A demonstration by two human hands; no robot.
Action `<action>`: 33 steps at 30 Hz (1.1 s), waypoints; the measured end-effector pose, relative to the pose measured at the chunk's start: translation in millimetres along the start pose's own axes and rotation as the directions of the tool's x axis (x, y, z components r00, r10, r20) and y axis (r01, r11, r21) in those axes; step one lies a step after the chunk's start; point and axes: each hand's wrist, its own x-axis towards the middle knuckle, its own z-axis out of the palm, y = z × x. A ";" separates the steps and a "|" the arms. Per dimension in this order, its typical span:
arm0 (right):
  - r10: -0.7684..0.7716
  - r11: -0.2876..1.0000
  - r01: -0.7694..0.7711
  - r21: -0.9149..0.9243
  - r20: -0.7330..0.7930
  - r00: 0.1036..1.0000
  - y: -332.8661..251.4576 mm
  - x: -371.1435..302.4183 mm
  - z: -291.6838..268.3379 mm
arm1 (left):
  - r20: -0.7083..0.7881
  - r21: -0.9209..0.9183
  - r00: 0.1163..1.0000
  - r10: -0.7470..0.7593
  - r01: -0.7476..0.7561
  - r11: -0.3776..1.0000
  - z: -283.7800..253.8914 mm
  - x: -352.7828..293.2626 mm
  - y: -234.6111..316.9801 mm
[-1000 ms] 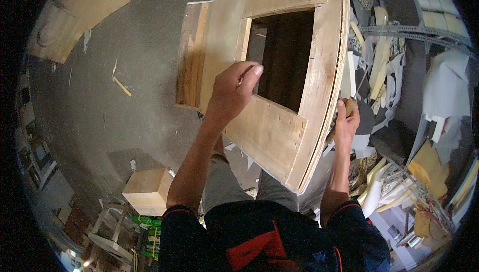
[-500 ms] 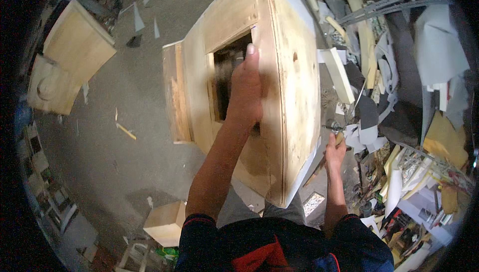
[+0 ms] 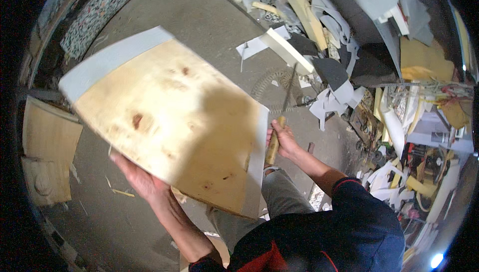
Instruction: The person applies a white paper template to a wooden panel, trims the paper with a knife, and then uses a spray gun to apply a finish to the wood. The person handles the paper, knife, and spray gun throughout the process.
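- Panel (image 3: 164, 122): pale wood, knotted, pale grey along its upper-left end and right edge; held tilted above the floor (image 3: 169, 10), in front of the body, a shadow across its right half.
- Left hand (image 3: 139, 176): at the panel's lower-left edge, gripping it; fingers along the edge, their tips partly hidden behind it.
- Right hand (image 3: 286, 141): just beside the panel's right edge; fingers closed around the tool; whether they also touch the panel cannot be told.
- Tool (image 3: 274, 148): yellowish handle, long thin shaft pointing up and away from the body.
- Coil (image 3: 258, 88): on the floor, beyond the panel's right edge, near the shaft.
- Foam bar (image 3: 289, 51): whitish, beyond the shaft's tip.
- Dark scrap (image 3: 329, 72): right of the foam bar.
- White scraps (image 3: 322, 106): just below the dark scrap.
- Speckled foam (image 3: 100, 20): long piece, upper left.
- Second panel (image 3: 52, 137): wooden, far left.
- Yellow strip (image 3: 122, 192): on the floor, near the left hand.
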 end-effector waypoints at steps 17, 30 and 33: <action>0.119 0.951 -0.029 -0.308 0.276 0.954 29.4 22.2 44.1 | -0.344 0.468 0.750 0.565 -0.385 0.796 -40.4 90.6 45.9; -0.007 0.867 0.160 -0.471 0.311 0.950 -18.6 92.0 -1.4 | -0.252 0.714 0.723 0.643 -0.309 0.628 -56.9 201.1 72.6; -0.028 0.861 0.160 -0.482 0.268 0.963 -33.6 103.6 -16.1 | -0.230 0.732 0.760 0.607 -0.276 0.623 -42.0 231.9 61.6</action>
